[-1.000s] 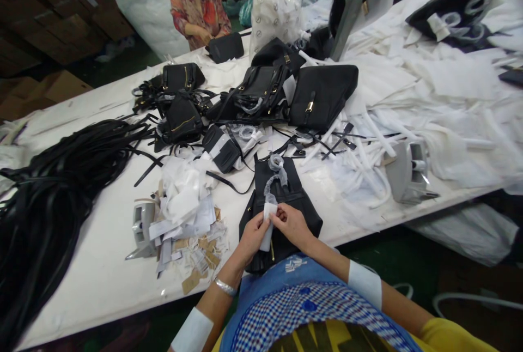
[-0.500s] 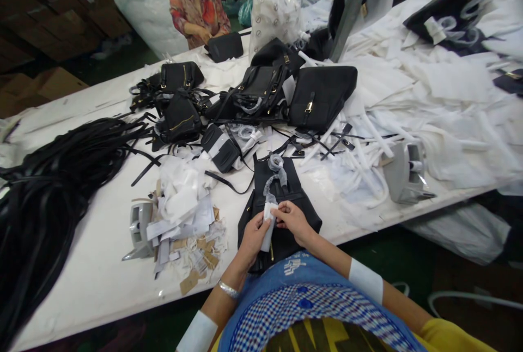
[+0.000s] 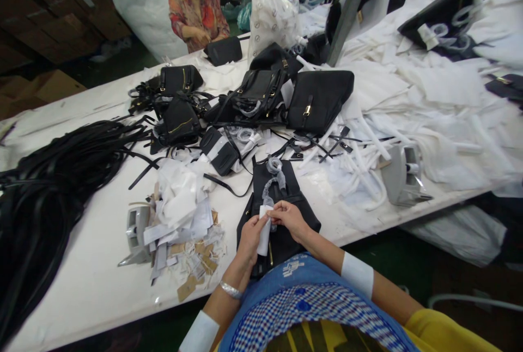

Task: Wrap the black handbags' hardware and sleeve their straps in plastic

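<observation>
A black backpack (image 3: 304, 207) lies at the table's near edge, right in front of me. Over it, my left hand (image 3: 250, 235) grips a strip of white wrapping paper (image 3: 263, 232), thumb on top. My right hand (image 3: 289, 218) pinches the upper edge of the same paper between thumb and fingertips. From the paper's top runs a handle wrapped in clear plastic (image 3: 269, 186), which curls into a loop on the backpack. What the paper encloses is hidden.
Tape dispensers stand left (image 3: 137, 235) and right (image 3: 404, 175). Paper scraps (image 3: 180, 199) lie left, beside a heap of black straps (image 3: 53, 177). Several black bags (image 3: 321, 98) are behind, white sheets (image 3: 449, 85) at right. A person (image 3: 198, 17) is across the table.
The white paper now looks wrapped narrower and smoother, and has shifted slightly left. My right hand has moved a little left along its top edge. The view has tilted slightly.
</observation>
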`<state>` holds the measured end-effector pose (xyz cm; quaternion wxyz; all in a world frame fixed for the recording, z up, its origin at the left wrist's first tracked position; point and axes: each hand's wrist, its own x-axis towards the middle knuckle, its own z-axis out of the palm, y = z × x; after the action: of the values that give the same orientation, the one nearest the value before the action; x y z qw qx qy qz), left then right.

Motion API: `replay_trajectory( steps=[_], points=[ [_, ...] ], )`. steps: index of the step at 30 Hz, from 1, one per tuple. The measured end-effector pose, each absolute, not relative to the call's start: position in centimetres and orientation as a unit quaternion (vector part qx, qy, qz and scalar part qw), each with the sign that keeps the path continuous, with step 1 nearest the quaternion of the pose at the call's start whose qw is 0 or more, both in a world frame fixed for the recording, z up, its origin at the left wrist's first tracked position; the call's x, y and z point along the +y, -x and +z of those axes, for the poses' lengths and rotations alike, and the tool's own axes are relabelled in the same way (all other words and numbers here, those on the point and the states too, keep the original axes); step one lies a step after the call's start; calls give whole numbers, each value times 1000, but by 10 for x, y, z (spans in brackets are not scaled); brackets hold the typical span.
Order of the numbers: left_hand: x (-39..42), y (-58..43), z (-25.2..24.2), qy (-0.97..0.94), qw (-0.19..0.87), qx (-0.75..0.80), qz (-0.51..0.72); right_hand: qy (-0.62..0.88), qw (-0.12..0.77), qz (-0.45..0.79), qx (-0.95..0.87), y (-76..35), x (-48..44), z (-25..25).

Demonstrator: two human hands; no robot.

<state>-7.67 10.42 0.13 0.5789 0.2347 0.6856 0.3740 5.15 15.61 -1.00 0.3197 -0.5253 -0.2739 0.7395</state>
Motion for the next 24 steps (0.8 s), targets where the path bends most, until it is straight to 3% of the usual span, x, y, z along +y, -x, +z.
replay_trajectory(
  steps=[4, 15, 24],
  points=[
    [104, 79, 1, -231, 602, 667, 374, 500, 348, 733, -303, -55, 149, -15],
    [100, 72, 1, -389, 512, 673, 366, 519, 355, 599, -496, -67, 141, -13],
    [100, 76, 4, -427, 506, 672, 332, 478, 306, 503, -652, -64, 156, -4]
  ],
)
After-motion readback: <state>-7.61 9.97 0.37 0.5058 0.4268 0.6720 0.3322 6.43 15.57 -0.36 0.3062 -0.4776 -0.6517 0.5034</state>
